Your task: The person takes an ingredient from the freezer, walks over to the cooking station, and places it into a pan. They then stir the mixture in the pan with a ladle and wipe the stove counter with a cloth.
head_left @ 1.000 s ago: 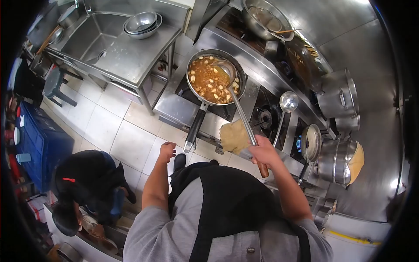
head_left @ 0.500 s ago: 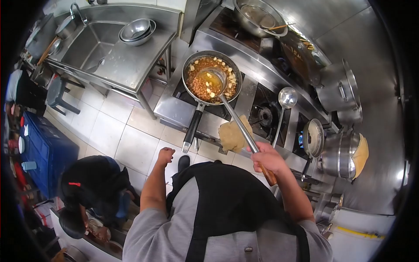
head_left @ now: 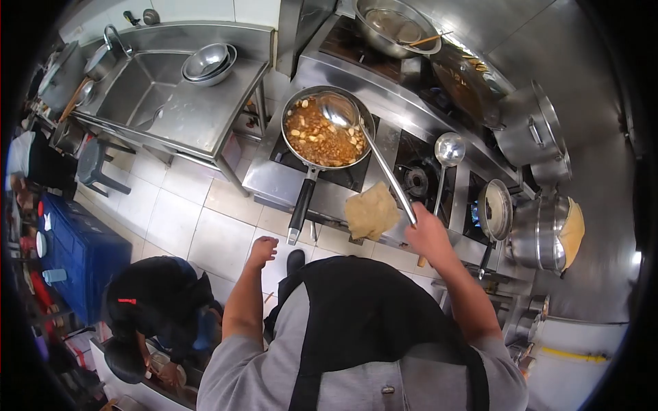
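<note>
My right hand (head_left: 426, 236) is wrapped round the handle of a long steel ladle (head_left: 387, 175). The ladle's shiny bowl lies in the back right of a frying pan (head_left: 284, 140), which holds beans or nuts with pale pieces in brown-orange liquid (head_left: 322, 140). The pan sits on the stove, its black handle pointing toward me. My left hand (head_left: 262, 251) is loosely curled in the air below that handle, apart from it, with nothing visible in its fingers. A folded tan cloth (head_left: 371, 211) lies at the stove's front edge between the pan handle and my right hand.
A second ladle (head_left: 449, 151) rests across the right burner. Farther right, a small pan (head_left: 494, 209) stands over a blue flame beside steel pots (head_left: 533, 236). A sink (head_left: 137, 89) is at the left. A person in black (head_left: 157, 298) bends over containers at lower left.
The ladle's bowl has moved toward the back of the pan and no longer shows liquid in it. My right hand has shifted slightly right and up. My left hand stays nearly in place.
</note>
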